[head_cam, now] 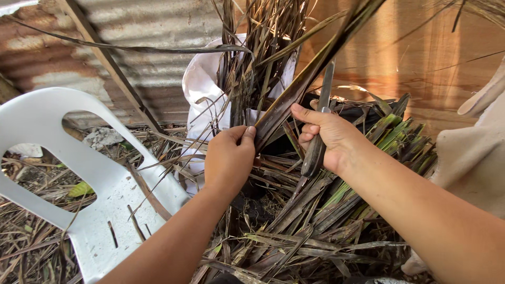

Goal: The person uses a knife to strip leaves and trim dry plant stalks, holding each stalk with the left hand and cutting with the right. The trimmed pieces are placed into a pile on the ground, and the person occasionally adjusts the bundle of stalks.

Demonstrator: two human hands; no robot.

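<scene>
Two hands on one dry palm leaf (294,94): left hand (229,158) pinches its base, right hand (326,137) grips knife (318,131) tight, w/ white sack (202,89) behind.

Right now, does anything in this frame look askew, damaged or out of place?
Yes: the white plastic chair at left lies tipped over on the leaf litter, dry strips strewn across it. Otherwise nothing odd: the left hand pinches a long dark leaf, the right hand grips a knife beside it.
</scene>
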